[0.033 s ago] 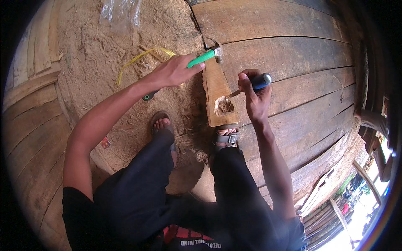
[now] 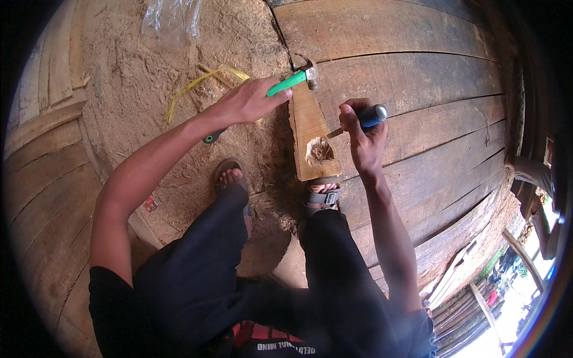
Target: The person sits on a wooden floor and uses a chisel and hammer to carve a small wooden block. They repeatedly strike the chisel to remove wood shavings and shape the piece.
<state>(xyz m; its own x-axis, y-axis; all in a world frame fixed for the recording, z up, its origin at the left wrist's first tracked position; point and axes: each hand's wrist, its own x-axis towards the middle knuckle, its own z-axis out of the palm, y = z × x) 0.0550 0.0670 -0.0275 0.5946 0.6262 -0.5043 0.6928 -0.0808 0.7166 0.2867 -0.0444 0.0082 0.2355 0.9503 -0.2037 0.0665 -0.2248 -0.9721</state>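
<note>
My left hand [image 2: 253,102] is closed round the green handle of a claw hammer [image 2: 290,83]. The hammer's metal head is over the narrow far end of a tapered wooden block [image 2: 308,119]. In my right hand [image 2: 367,146] is a chisel [image 2: 373,116] with a blue, metal-capped handle. Its blade slants down to the left, and the tip is at the upper right edge of a rough hollow [image 2: 320,153] cut into the block's wide near end. From this view I cannot tell how deep the tip sits.
My sandalled right foot [image 2: 323,192] is against the block's near end. My left foot [image 2: 231,175] rests on chip-strewn ground. Wooden planks [image 2: 430,137] extend to the right. A yellow strap [image 2: 206,76], clear plastic [image 2: 172,21] and a dark green-ended object [image 2: 210,138] lie left.
</note>
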